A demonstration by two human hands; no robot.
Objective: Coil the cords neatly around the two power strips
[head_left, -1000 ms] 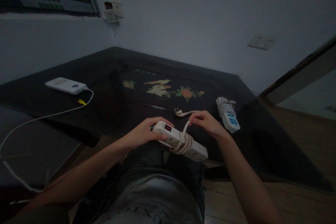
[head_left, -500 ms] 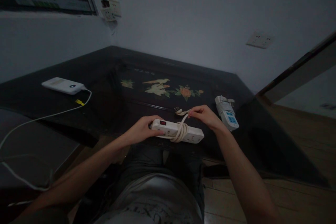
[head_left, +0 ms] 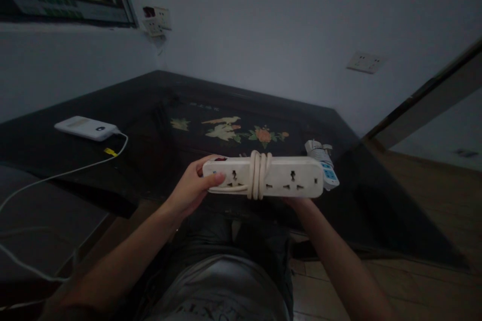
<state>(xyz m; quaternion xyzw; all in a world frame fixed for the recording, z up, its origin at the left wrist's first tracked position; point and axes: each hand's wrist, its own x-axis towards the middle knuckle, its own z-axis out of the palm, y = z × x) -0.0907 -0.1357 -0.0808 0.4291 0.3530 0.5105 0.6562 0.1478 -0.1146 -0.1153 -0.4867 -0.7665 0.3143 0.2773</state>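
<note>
A white power strip (head_left: 280,176) is lifted above the dark table's near edge, its socket face turned toward me. Its own cord (head_left: 257,175) is wound several times around the middle. My left hand (head_left: 194,183) grips the strip's left end, thumb across the face and fingers behind, near the red switch (head_left: 220,159). My right hand (head_left: 299,203) is behind and below the right half of the strip. Its fingers are hidden by the strip, so their grip does not show. The plug is mostly out of sight behind the strip.
A second power strip with blue sockets (head_left: 330,175) and a wrapped grey cord lies to the right on the black table (head_left: 158,105). On the left lies a white device (head_left: 86,128) with a cable (head_left: 64,173) trailing off the edge. Wall sockets (head_left: 365,62) are behind.
The power strip has risen toward me and tilted its socket face my way. My right hand has left the cord's plug end and moved behind the strip; my left hand keeps its hold.
</note>
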